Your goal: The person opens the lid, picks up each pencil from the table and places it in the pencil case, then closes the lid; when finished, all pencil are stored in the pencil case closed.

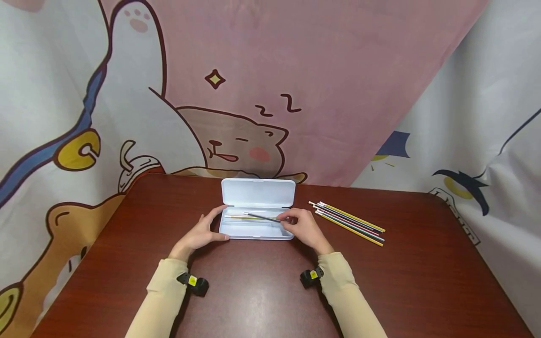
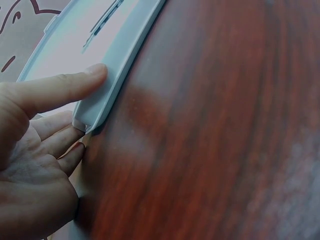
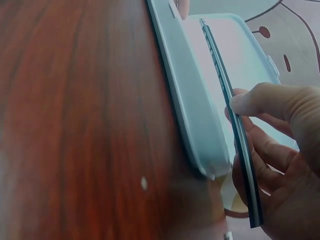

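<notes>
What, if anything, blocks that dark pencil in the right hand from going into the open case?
Nothing visible does: the lid is raised at the back, and the right hand holds the dark pencil over the case. A yellow pencil lies in the rear compartment, but appears to leave room.

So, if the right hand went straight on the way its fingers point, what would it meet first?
Probably the yellow pencil in the open case, just ahead of the right hand; its height over the case is unclear, so it might pass above.

Pale yellow sleeves, black wrist cameras with bright yellow square patches
</notes>
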`<state>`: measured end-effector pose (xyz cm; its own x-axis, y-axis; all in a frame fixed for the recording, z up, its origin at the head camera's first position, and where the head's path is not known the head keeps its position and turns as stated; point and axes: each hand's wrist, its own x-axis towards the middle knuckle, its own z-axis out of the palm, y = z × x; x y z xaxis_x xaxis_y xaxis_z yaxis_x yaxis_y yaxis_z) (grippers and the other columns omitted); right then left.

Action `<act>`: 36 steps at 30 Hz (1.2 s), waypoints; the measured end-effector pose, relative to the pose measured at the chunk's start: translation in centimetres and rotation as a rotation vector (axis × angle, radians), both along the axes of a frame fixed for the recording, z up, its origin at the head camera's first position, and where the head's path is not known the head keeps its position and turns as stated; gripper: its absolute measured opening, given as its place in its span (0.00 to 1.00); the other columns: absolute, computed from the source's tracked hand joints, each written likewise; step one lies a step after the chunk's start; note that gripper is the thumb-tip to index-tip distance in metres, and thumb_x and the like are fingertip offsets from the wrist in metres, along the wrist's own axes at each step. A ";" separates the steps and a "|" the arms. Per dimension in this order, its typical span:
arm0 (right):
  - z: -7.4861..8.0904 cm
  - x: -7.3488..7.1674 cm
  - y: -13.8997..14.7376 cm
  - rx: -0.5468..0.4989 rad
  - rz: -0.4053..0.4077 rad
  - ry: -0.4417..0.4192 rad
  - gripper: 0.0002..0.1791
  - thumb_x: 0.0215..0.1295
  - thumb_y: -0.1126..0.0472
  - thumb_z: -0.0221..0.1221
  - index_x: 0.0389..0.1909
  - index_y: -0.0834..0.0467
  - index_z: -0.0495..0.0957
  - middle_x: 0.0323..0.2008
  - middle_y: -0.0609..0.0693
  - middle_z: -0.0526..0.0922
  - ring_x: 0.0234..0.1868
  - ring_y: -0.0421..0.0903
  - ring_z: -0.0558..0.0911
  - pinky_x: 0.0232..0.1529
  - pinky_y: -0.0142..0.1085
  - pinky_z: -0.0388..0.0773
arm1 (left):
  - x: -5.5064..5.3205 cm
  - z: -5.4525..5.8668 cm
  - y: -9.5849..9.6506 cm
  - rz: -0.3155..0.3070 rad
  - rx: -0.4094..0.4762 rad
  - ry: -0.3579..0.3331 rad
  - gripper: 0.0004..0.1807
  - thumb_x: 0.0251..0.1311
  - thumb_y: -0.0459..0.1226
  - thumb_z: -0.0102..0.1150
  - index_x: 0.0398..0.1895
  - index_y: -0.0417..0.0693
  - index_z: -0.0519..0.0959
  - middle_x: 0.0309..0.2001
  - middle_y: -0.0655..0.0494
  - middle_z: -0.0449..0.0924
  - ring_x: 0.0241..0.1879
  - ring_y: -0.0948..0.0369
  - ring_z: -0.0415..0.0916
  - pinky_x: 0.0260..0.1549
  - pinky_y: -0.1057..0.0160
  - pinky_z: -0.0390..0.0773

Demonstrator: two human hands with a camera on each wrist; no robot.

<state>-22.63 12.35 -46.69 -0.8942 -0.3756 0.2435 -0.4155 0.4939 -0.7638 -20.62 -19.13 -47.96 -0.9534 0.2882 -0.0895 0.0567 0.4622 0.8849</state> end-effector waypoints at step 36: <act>-0.8 -2.5 -4.2 0.063 0.117 0.025 0.08 0.56 0.71 0.64 0.35 0.60 0.87 0.31 0.52 0.84 0.31 0.41 0.78 0.34 0.32 0.76 | 0.0 0.1 0.1 0.008 -0.016 -0.011 0.48 0.47 0.34 0.71 0.73 0.47 0.57 0.73 0.39 0.50 0.72 0.39 0.29 0.65 0.37 0.25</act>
